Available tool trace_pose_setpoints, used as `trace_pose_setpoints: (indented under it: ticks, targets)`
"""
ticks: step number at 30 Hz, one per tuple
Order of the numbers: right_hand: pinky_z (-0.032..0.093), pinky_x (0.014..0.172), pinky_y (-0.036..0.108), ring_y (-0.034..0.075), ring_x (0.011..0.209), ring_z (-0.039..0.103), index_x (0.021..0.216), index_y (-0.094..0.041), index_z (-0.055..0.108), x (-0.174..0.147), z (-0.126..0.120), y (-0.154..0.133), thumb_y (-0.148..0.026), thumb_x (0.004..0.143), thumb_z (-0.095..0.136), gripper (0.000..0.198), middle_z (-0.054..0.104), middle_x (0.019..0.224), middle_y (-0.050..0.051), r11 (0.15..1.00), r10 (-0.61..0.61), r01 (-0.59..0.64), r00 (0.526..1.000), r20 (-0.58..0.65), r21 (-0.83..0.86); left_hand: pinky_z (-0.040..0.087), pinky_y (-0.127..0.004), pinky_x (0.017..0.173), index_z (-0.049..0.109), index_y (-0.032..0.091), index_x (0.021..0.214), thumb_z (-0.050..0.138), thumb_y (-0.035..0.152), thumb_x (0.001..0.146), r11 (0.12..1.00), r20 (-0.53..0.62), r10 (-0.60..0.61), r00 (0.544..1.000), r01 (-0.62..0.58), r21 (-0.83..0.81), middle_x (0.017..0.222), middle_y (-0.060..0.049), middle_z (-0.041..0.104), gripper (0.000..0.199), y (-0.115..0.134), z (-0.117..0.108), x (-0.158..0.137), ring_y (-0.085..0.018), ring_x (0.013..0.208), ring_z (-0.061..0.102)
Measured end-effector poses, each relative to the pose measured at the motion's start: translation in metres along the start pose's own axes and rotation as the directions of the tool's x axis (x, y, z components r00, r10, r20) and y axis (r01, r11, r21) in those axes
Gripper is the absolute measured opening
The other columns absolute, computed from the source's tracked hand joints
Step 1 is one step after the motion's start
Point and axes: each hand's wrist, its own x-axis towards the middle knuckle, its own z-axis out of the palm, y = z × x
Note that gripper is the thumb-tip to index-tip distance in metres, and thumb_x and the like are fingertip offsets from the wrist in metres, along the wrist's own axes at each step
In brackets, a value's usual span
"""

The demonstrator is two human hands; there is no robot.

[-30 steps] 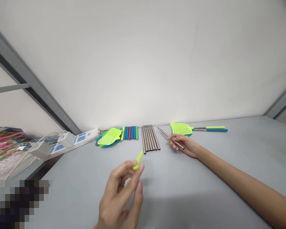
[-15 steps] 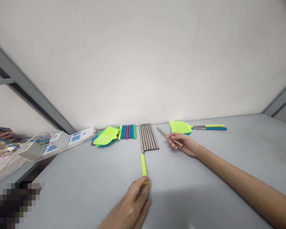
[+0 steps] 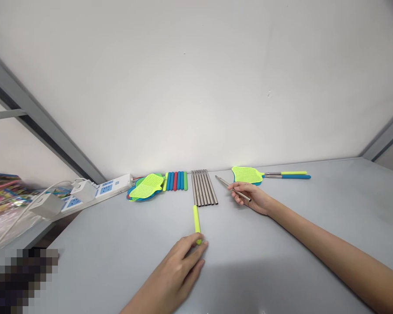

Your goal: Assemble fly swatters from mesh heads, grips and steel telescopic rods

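Observation:
With thumb and finger, my left hand [image 3: 180, 268] grips the lower end of a yellow-green handle sleeve [image 3: 197, 220]. The sleeve's far end meets the near end of the leftmost rod in a row of metal rods [image 3: 205, 188]; I cannot tell whether the rod sits inside it. To the right of that row, my right hand [image 3: 253, 198] is closed around a single metal rod [image 3: 244, 196], held slanted just over the table. Beyond this hand lie fly swatters with a yellow-green head [image 3: 247, 175], metal shafts, a yellow-green handle [image 3: 294, 173] and a blue handle [image 3: 296, 177].
Left of the rods is a row of coloured handle sleeves [image 3: 177, 181], then stacked swatter heads [image 3: 147, 186]. A white power strip [image 3: 113, 187] with plugged-in adapters [image 3: 47, 205] runs along the left edge. Plastic-wrapped goods [image 3: 9, 209] lie beyond it. A wall [image 3: 196, 87] closes off the back.
The yellow-green sleeve and my left hand have moved forward, closer to the rods, and the leftmost rod's near end no longer juts out past the others. My right hand stays nearly still.

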Motion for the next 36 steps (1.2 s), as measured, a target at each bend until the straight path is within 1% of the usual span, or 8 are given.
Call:
trace_pose_setpoints:
  ticks: [4,8,11,17,21,26,32,36]
  targets:
    - [0.037,0.049,0.021,0.009,0.052,0.048,0.083,-0.017,0.061,-0.001,0.0,0.0,-0.019,0.069,0.051,0.017,0.055,0.065,0.001,1.0,0.005,-0.005,1.0,0.003,-0.008,0.044,-0.037,0.087,0.041,0.025,0.122,0.039,0.02,0.084,0.999,-0.049,0.018,0.999,-0.015,0.047,0.122,-0.009,0.043,0.038,-0.005,0.0,0.006,-0.02,0.107,0.046]
    - [0.037,0.05,0.02,0.009,0.053,0.048,0.083,-0.016,0.062,-0.002,0.001,-0.001,-0.018,0.07,0.05,0.017,0.055,0.066,0.001,1.0,0.0,0.0,1.0,0.003,-0.014,0.045,-0.041,0.085,0.042,0.025,0.121,0.04,0.022,0.084,0.995,-0.092,0.005,0.996,0.005,0.104,0.124,-0.007,0.044,0.038,-0.014,-0.002,0.012,-0.022,0.109,0.044]
    - [0.038,0.051,0.021,0.009,0.055,0.049,0.083,-0.017,0.062,-0.001,0.002,-0.001,-0.019,0.069,0.051,0.017,0.055,0.066,0.001,1.0,-0.001,0.001,1.0,0.004,-0.013,0.043,-0.04,0.088,0.047,0.024,0.117,0.04,0.023,0.084,0.993,-0.08,-0.007,0.997,0.017,0.12,0.123,-0.006,0.047,0.034,-0.018,-0.002,0.009,-0.021,0.111,0.044]
    - [0.037,0.051,0.022,0.01,0.055,0.05,0.082,-0.017,0.062,0.0,0.002,0.0,-0.019,0.068,0.052,0.017,0.056,0.067,0.001,1.0,0.002,-0.002,1.0,0.006,-0.007,0.041,-0.034,0.092,0.045,0.027,0.118,0.041,0.025,0.084,0.997,-0.002,0.02,1.0,-0.02,0.073,0.124,-0.003,0.046,0.035,-0.012,0.0,-0.001,-0.017,0.113,0.044]
    - [0.037,0.05,0.022,0.01,0.053,0.049,0.082,-0.017,0.062,-0.001,0.002,0.0,-0.019,0.069,0.051,0.017,0.056,0.066,0.001,1.0,-0.01,0.01,1.0,0.007,-0.011,0.04,-0.032,0.094,0.049,0.025,0.114,0.037,0.026,0.086,0.999,-0.008,-0.022,1.0,0.022,0.031,0.124,-0.003,0.045,0.03,-0.014,0.0,0.011,-0.015,0.112,0.044]
    - [0.037,0.05,0.022,0.01,0.053,0.049,0.082,-0.017,0.061,-0.001,0.003,0.001,-0.02,0.068,0.051,0.017,0.056,0.066,0.001,1.0,-0.02,0.021,1.0,0.009,-0.022,0.04,-0.031,0.093,0.051,0.024,0.11,0.036,0.027,0.086,0.999,-0.008,-0.033,0.999,0.033,0.002,0.121,-0.003,0.046,0.028,-0.018,0.0,0.024,-0.014,0.111,0.044]
    - [0.037,0.05,0.022,0.01,0.052,0.049,0.082,-0.017,0.061,0.0,0.002,0.002,-0.02,0.068,0.052,0.017,0.056,0.065,0.001,1.0,-0.021,0.022,1.0,0.014,-0.02,0.039,-0.032,0.095,0.051,0.021,0.107,0.035,0.022,0.087,0.999,0.015,0.023,1.0,-0.023,0.031,0.12,-0.004,0.048,0.026,-0.003,-0.001,0.021,-0.015,0.113,0.041]
    - [0.037,0.049,0.022,0.01,0.052,0.049,0.081,-0.017,0.061,0.001,0.002,0.002,-0.019,0.068,0.052,0.016,0.056,0.065,0.001,1.0,-0.022,0.022,0.999,0.025,-0.019,0.039,-0.03,0.094,0.051,0.021,0.106,0.037,0.02,0.086,0.999,0.037,0.03,0.999,-0.03,0.012,0.117,-0.004,0.049,0.025,0.004,-0.001,0.021,-0.014,0.112,0.042]
